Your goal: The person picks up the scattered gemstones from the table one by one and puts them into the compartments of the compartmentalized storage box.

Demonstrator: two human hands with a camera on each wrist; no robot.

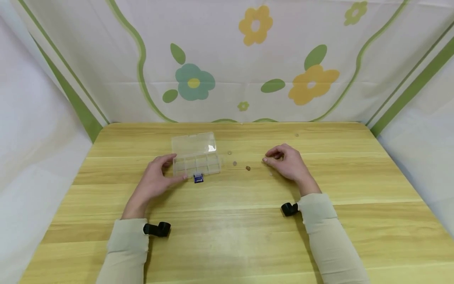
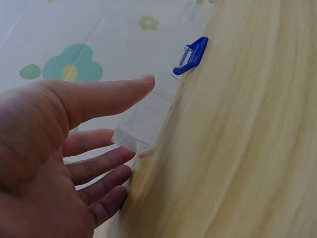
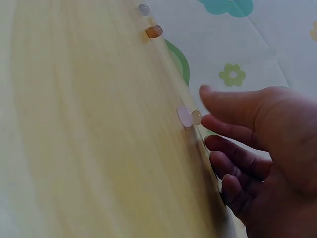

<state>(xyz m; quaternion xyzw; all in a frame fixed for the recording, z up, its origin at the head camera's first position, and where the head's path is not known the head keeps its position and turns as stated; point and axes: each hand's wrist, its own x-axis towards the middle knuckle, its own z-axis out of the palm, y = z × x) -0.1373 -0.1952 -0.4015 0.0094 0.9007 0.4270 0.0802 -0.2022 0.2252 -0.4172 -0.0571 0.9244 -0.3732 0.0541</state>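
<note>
Head view. The left hand (image 1: 156, 179) is spread around the near end of a clear plastic box (image 1: 179, 176) – thumb at the front edge, index finger by the back corner. The lid (image 1: 193, 144) lies folded back beyond the compartments. The right hand (image 1: 288, 162), fingers loosely bent, hangs low over the table (image 1: 227, 236), well to the right of the box. Just below its thumb lies a pale stone (image 1: 270, 174); to its left, towards the box, lie a brown stone (image 1: 248, 168) and two greyish stones (image 1: 234, 163); a small clear stone (image 1: 296, 135) lies beyond it.

Left wrist view. The thumb is straight and apart from the fingers, whose tips stand by the box's end. A blue clip (image 2: 192, 55) juts from the front edge beyond the thumb tip. A light, steady span should serve best; a hard squeeze could slide the box.

Right wrist view. Thumb and index tips stand apart. A yellowish stone (image 3: 197, 118) appears at the index tip, beside a pink stone (image 3: 184, 117); whether the finger touches it cannot be told. Such small, smooth pieces probably call for a low, gentle fingertip pinch. The brown stone lies between this hand and the box – easily knocked by a low sweep.
</note>
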